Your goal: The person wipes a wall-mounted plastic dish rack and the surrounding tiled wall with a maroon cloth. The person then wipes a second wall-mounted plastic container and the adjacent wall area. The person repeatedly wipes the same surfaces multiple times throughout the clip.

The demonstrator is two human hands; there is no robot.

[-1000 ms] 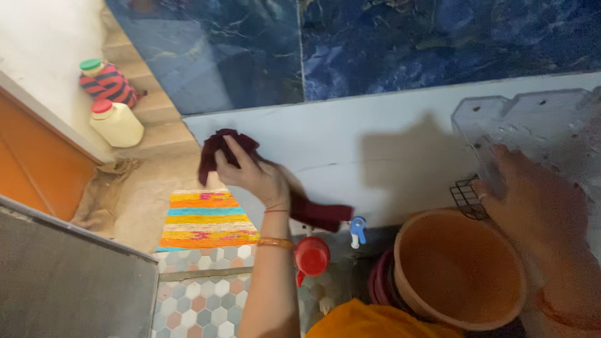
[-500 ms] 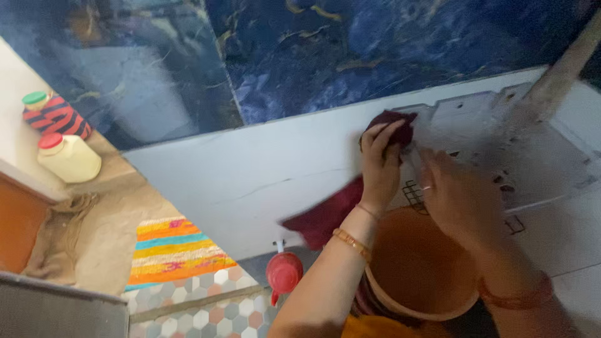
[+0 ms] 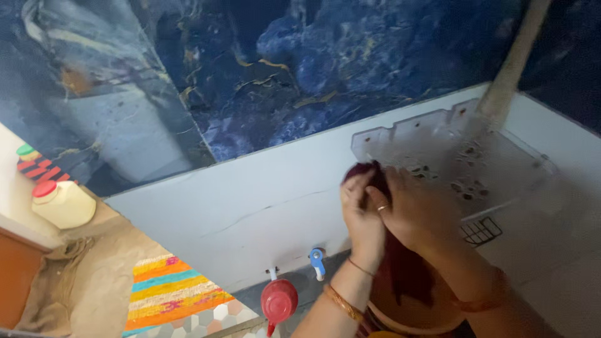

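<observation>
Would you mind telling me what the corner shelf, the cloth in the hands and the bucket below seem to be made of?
Corner shelf: probably clear plastic or acrylic; the wall shows through it, and it has small holes.
Cloth: soft dark maroon fabric, matte, hanging limp from the left hand and right hand.
Bucket: likely moulded plastic, smooth orange-brown, mostly hidden.

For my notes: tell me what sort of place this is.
Most likely a home bathroom or washing area. The wall has glossy blue tiles above white ones, two taps stick out low down over an orange bucket, and a clear plastic corner shelf is fixed to the wall.
</observation>
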